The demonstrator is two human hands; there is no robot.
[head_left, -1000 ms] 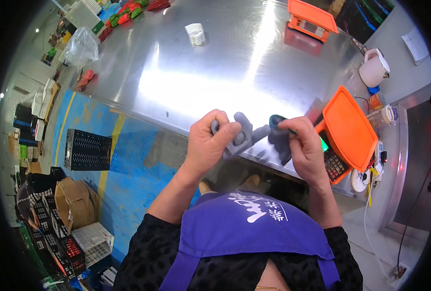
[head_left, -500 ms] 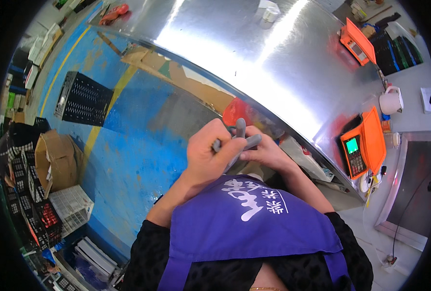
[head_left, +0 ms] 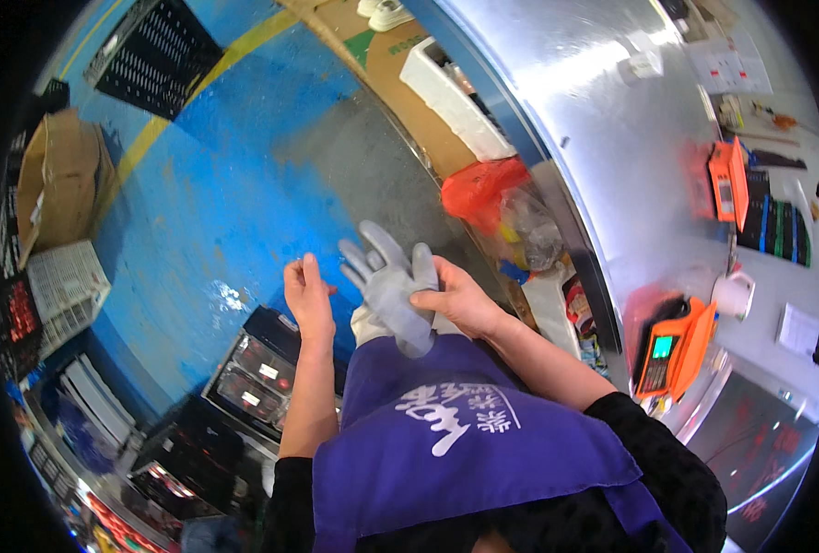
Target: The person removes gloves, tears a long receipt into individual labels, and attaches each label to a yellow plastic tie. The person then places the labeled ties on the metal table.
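Observation:
A grey work glove (head_left: 391, 300) hangs in front of my purple apron (head_left: 474, 429), its fingers pointing up and toward the left. My right hand (head_left: 462, 304) pinches it at its right side, thumb over the grey fabric. My left hand (head_left: 309, 297) is raised just left of the glove, not touching it, with thumb and fingers apart and loosely bent, holding nothing. Both forearms come in from the lower edge, bare up to black sleeves.
A steel table (head_left: 612, 138) runs along the right, bearing orange scales (head_left: 677, 341) and a white kettle (head_left: 732, 295). Under its edge lie a foam box (head_left: 451, 101) and a red bag (head_left: 479, 189). A black crate (head_left: 156, 60) stands on the blue floor; cardboard (head_left: 64, 180) and boxes (head_left: 262, 378) line the left.
The view has turned away from the tabletop toward the floor. My left hand has let go of the glove and moved left; my right hand now holds it, spread out.

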